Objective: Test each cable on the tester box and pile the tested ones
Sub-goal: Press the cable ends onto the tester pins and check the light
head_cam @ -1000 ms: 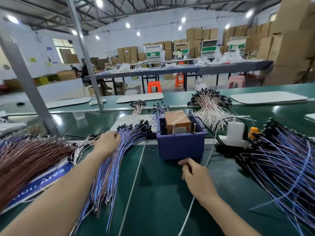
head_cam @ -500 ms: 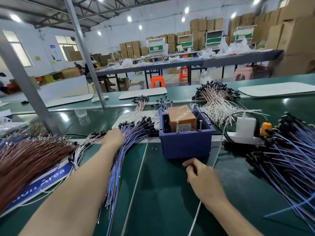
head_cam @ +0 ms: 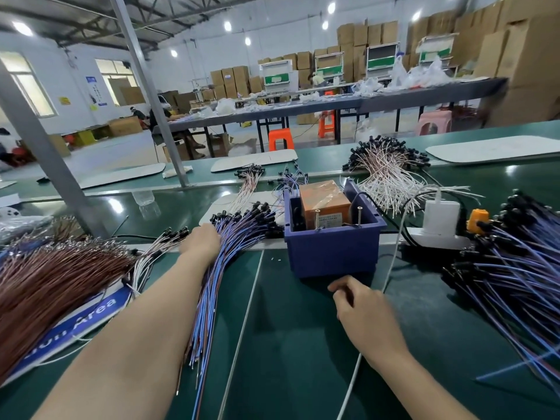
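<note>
The tester box point(head_cam: 333, 253) is a blue plastic tub with an orange block point(head_cam: 322, 204) inside and two screws standing at its front rim. Left of it lies a fanned pile of blue cables point(head_cam: 212, 292) with black plugs at the far end. My left hand point(head_cam: 201, 242) rests on that pile near the plugs, its fingers hidden behind the back of the hand. My right hand point(head_cam: 360, 304) hovers just in front of the box with thumb and fingers pinched together and nothing visible in them. A bigger heap of blue cables point(head_cam: 515, 277) lies at the right.
A brown cable heap point(head_cam: 51, 280) lies on a blue sign at the far left. A white cable bundle point(head_cam: 388, 177) sits behind the box. A white power strip with charger point(head_cam: 439, 219) stands to the right, and its white cord point(head_cam: 391, 265) runs past my right hand. A grey post point(head_cam: 45, 153) rises at the left.
My left hand has slid slightly farther along the blue pile toward the plugs. My right hand stays in front of the box. The view has shifted a little.
</note>
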A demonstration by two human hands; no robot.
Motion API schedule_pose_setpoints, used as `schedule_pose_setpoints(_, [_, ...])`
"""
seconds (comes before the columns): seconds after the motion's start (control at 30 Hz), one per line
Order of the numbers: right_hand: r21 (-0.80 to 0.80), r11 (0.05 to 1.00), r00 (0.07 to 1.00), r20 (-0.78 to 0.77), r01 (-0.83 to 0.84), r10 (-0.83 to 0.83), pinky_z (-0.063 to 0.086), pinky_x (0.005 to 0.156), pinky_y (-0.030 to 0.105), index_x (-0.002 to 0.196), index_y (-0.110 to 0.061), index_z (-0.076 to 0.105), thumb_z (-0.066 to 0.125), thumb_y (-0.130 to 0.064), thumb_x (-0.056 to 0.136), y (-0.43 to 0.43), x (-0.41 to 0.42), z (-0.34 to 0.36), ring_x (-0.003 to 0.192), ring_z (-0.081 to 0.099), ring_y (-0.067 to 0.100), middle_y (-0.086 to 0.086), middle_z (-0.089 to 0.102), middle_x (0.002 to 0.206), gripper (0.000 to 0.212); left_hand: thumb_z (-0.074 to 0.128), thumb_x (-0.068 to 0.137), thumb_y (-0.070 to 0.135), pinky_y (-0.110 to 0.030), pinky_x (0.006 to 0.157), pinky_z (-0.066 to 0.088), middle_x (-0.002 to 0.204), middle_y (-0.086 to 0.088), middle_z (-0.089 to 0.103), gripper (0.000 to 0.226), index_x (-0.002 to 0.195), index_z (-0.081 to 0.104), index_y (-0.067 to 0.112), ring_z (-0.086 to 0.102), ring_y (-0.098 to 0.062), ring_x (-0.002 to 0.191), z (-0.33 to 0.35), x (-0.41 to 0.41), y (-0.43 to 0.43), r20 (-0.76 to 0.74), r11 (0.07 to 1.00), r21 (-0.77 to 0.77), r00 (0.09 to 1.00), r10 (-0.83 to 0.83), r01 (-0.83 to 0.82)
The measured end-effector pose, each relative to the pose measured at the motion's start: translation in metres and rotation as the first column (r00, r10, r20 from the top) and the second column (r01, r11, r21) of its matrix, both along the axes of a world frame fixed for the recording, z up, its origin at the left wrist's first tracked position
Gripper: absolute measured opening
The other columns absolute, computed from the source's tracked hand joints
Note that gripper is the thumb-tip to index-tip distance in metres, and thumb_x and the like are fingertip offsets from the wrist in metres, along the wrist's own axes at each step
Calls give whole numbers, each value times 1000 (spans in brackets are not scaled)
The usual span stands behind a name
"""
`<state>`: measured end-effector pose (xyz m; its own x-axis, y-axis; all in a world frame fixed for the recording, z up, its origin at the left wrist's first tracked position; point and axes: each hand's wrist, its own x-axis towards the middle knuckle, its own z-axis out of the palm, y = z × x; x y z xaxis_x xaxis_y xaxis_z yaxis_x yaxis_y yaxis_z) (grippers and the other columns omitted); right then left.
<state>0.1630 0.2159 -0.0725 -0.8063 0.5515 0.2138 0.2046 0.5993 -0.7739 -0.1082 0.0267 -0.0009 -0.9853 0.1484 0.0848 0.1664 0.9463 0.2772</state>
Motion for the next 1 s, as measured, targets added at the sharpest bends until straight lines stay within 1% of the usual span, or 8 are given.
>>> schedule_pose_setpoints(0.2, [7, 1000, 1000, -9, 14, -14, 36, 48, 22, 91, -39, 63, 49, -28, 97, 1, -1, -3, 49, 57, 6, -10, 62, 57, 19, 43, 101, 11, -39, 82, 42, 124, -19, 62, 14, 105, 55, 7, 60, -37, 108, 1, -1, 2, -34, 989, -142, 999, -33, 27])
schedule_pose_setpoints(0.37, [25, 999, 1000, -18, 24, -23, 33, 47, 21, 89, -38, 63, 50, -29, 96, 3, -2, -4, 50, 57, 5, -10, 60, 54, 17, 46, 105, 23, -34, 78, 39, 123, -10, 65, 26, 121, 66, 18, 60, -31, 110, -6, -4, -2, -78, 998, -6, 995, -58, 57])
schedule_pose_setpoints(0.5, [22, 999, 1000, -18, 26, -26, 35, 51, 23, 91, -37, 63, 48, -30, 96, 4, -3, -4, 51, 56, 6, -10, 61, 56, 18, 50, 101, 18, -35, 78, 44, 105, -23, 69, 24, 88, 66, 7, 59, -32, 87, -4, -7, -3, -7, 998, 41, 999, -41, 41])
schedule_pose_setpoints(0.6, [4, 999, 999, -27, 32, -32, 37, 52, 24, 93, -36, 64, 48, -29, 96, 4, -3, -5, 49, 55, 7, -10, 61, 58, 18, 51, 97, 14, -35, 67, 43, 64, -19, 53, 39, 59, 40, 12, 41, -26, 61, -1, -8, -5, 31, 993, 106, 998, -56, 52])
schedule_pose_setpoints(0.7, [-1, 1000, 999, -39, 28, -28, 37, 51, 24, 93, -36, 64, 48, -29, 97, 4, -3, -5, 49, 55, 7, -10, 61, 57, 18, 49, 97, 15, -33, 58, 34, 57, -8, 44, 42, 56, 40, 12, 41, -26, 59, 0, -2, -6, 18, 961, 274, 1000, 22, -26])
schedule_pose_setpoints(0.77, [-5, 1000, 999, -43, 25, -26, 40, 51, 25, 92, -37, 64, 48, -29, 97, 4, -2, -4, 50, 57, 7, -9, 62, 57, 19, 49, 100, 17, -35, 67, 43, 68, -11, 55, 32, 71, 54, 6, 51, -29, 70, 8, 4, -5, -2, 894, 442, 997, 77, -68])
schedule_pose_setpoints(0.87, [-22, 1000, 998, -50, 22, -23, 49, 54, 28, 90, -39, 62, 48, -27, 97, 3, -1, -3, 53, 60, 8, -10, 64, 57, 20, 49, 104, 22, -39, 80, 56, 96, -9, 66, 21, 112, 55, 4, 65, -25, 86, 45, 24, 3, -190, 716, 695, 978, 88, 70])
schedule_pose_setpoints(1.0, [-122, 992, 992, -125, -7, -9, 43, 47, 24, 97, -42, 61, 50, -23, 99, 1, 1, 2, 50, 55, 7, -11, 67, 69, 22, 54, 101, 21, -13, 54, 46, 75, 7, 59, 9, 101, 49, 14, 58, 3, 60, 104, 100, 29, -661, 559, 577, 743, -110, 596])
